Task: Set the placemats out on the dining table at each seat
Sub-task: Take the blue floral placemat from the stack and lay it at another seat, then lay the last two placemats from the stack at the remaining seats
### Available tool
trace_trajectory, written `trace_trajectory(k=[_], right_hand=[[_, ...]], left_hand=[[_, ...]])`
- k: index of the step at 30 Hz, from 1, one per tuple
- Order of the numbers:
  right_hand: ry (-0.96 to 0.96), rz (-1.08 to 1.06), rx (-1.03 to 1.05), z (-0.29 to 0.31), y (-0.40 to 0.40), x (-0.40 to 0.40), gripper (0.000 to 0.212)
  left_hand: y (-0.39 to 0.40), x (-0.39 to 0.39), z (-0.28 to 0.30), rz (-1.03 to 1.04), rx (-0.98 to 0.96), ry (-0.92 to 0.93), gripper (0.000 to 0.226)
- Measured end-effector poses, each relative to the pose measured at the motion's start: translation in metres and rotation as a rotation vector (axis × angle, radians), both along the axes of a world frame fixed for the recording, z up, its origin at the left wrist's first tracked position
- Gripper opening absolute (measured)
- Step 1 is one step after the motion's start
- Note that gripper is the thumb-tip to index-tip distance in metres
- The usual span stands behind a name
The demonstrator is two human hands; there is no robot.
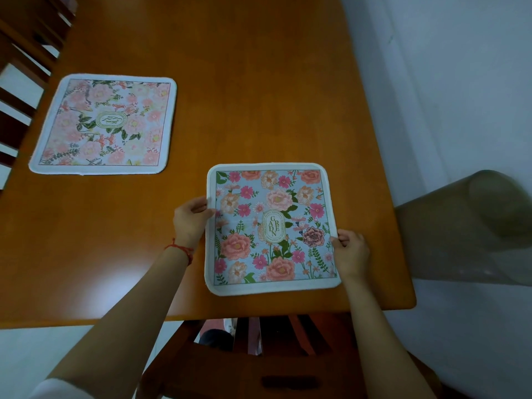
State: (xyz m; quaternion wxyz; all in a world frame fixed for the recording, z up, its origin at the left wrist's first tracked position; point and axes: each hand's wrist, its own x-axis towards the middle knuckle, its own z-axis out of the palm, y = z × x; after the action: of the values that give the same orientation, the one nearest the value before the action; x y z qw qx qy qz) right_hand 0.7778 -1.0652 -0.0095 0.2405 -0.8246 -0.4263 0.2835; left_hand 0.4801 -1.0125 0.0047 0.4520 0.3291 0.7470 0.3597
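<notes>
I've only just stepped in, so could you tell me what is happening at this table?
A person is laying placemats on a wooden dining table. Both hands grip the near floral placemat by its side edges, the left hand on one side and the right hand on the other, above a chair tucked in below. A second, paler floral placemat already lies flat further along, by the chairs at the left edge.

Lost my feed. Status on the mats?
Left hand, right hand grip near mat by its sides. Far mat laid. Nothing in the way.
</notes>
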Motion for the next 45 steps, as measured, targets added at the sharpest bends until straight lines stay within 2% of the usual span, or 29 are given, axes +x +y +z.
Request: trace_trajectory(k=[8,18,29,32,45], right_hand=[[0.044,-0.027,0.014,0.009,-0.014,-0.013,0.032],[0.069,-0.006,-0.006,0.033,-0.034,-0.039,0.041],[0.065,0.282,0.015,0.056,-0.048,-0.069,0.043],[0.029,0.386,0.032,0.062,-0.057,-0.079,0.043],[-0.089,0.798,0.140,0.085,-0.081,-0.170,0.039]], left_hand=[[-0.022,0.000,0.005,-0.035,0.011,0.069,0.033],[-0.053,-0.003,0.018,-0.218,0.043,0.181,0.038],[-0.101,-0.008,0.047,-0.457,0.089,0.493,0.045],[-0.123,-0.017,0.052,-0.460,0.072,0.564,0.047],[-0.214,-0.090,0.059,-0.317,0.212,0.827,0.038]])
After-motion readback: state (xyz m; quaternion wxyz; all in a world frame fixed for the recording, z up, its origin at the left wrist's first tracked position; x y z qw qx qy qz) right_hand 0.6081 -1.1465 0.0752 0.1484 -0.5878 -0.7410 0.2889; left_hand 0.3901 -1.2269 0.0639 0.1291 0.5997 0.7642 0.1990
